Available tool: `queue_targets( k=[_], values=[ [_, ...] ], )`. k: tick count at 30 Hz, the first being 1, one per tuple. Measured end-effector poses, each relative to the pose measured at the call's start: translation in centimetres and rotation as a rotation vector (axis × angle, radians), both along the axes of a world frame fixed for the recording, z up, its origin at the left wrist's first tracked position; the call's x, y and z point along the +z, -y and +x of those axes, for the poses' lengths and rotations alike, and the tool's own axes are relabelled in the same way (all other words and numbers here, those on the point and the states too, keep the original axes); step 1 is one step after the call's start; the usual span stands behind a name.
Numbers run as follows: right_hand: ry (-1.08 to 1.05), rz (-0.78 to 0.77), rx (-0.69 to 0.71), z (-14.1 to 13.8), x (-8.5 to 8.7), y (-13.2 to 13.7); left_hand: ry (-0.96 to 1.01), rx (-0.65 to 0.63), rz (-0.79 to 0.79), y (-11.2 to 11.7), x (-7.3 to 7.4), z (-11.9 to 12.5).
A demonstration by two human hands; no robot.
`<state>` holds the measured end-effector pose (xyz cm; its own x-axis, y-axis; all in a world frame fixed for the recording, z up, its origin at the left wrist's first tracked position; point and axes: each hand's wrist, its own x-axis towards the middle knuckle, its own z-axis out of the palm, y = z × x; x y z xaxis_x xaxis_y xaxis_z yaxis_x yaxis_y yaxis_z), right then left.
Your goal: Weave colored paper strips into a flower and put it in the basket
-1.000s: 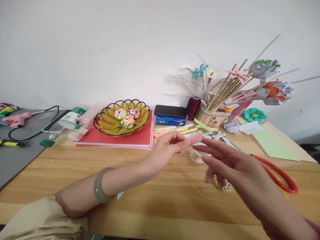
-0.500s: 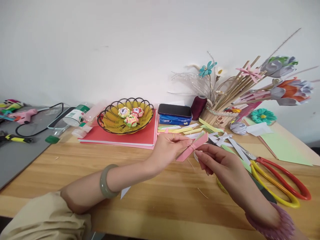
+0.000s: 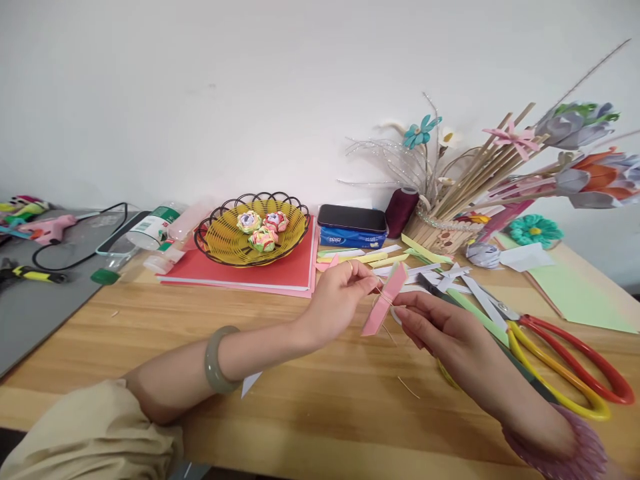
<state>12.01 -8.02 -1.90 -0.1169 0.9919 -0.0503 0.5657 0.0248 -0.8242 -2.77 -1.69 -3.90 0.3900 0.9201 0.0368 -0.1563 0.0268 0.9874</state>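
Between my hands, a stack of folded paper strips (image 3: 379,316), pink on the outside with a pale green edge, hangs tilted above the table. A thin light thread (image 3: 386,295) crosses its middle, and a loose tail dangles below. My left hand (image 3: 336,301) is closed in a pinch on the thread at the left of the strips. On the other side, my right hand (image 3: 440,327) pinches the thread close against the paper; its fingertips partly hide it. A short cut piece of thread (image 3: 409,387) lies on the table below.
Large scissors (image 3: 565,360) with red and yellow handles lie by my right forearm. Loose paper strips (image 3: 385,257) are scattered behind my hands. A woven basket (image 3: 220,243) holding paper flowers rests on red paper (image 3: 240,279). A flower holder (image 3: 435,230) stands behind right.
My left fingers have let go of the paper strips and moved slightly left, now holding the thread. The strips have turned steeper, and the thread is drawn out between both hands.
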Motion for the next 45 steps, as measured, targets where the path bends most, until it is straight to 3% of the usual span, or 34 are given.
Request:
queue_targets(
  k=[4,13,20,25,31,37,42,45],
  values=[
    [0.023,0.048,0.035,0.2,-0.2,0.1,0.04,-0.015,-0.025,-0.3,0.1,-0.1],
    [0.043,0.032,0.031,1.0,-1.5,0.4,-0.066,-0.151,-0.157,0.0,0.8,0.2],
    [-0.024,0.029,-0.104,0.8,-1.2,0.7,0.008,-0.09,-0.299,1.0,0.8,0.2],
    [-0.108,-0.024,-0.133,0.8,-1.5,1.0,0.126,-0.125,-0.314,1.4,0.5,0.2],
    [-0.15,0.07,-0.193,0.4,-1.8,1.5,0.199,-0.103,-0.335,2.2,0.4,0.5],
    [0.009,0.257,0.017,1.4,-1.7,1.7,0.198,-0.167,-0.275,1.7,0.5,0.0],
    [0.378,0.666,0.255,3.1,-1.5,1.8,0.021,-0.397,-0.16,0.3,0.5,-0.7],
    [0.599,0.806,0.422,3.5,-1.6,2.0,-0.094,-0.535,-0.157,-0.4,0.1,-1.2]
  ],
)
